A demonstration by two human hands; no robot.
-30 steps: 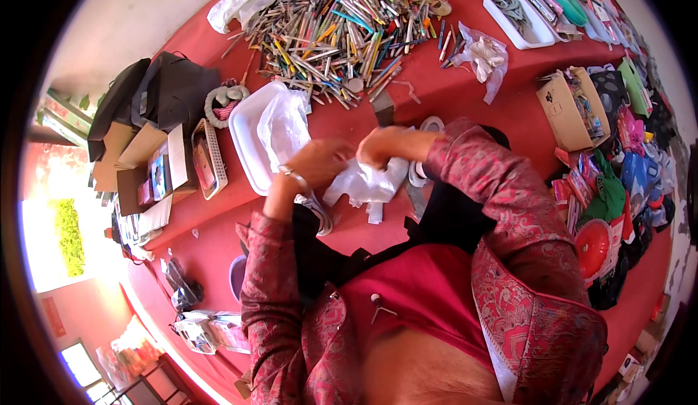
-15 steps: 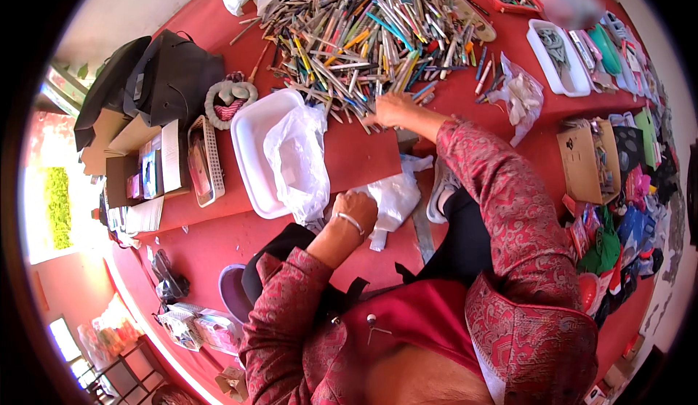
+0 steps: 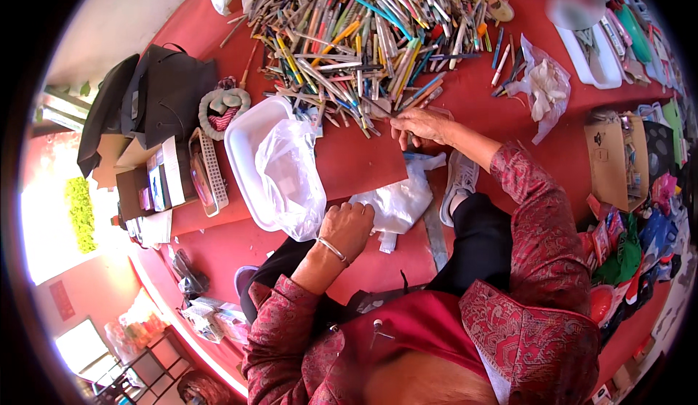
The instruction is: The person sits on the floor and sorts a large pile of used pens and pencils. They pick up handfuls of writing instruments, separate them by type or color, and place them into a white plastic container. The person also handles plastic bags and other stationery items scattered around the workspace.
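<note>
A large heap of pens and pencils (image 3: 363, 49) in many colours covers the far middle of the red-covered table. My right hand (image 3: 423, 127) is just off the heap's near edge, fingers bent and pressed together. What they hold, if anything, is too small to make out. Closer to me, my left hand (image 3: 347, 230) is curled closed with its back up, so its fingertips are hidden. It is beside a white plastic tub (image 3: 243, 165) lined with a clear plastic bag (image 3: 291, 176). Another whitish plastic bag (image 3: 396, 205) lies just beyond it.
A black bag (image 3: 163, 89), an open cardboard box (image 3: 138, 187) and a narrow basket (image 3: 209, 176) stand at left. A crumpled clear bag (image 3: 545, 89), a white tray (image 3: 600, 67) and another cardboard box (image 3: 611, 165) are at right. My shoe (image 3: 458, 179) rests near the middle.
My right hand has drawn back from the pens and pencils, toward me and to the right. The left hand stays closed beside the tub. The whole view has shifted slightly.
</note>
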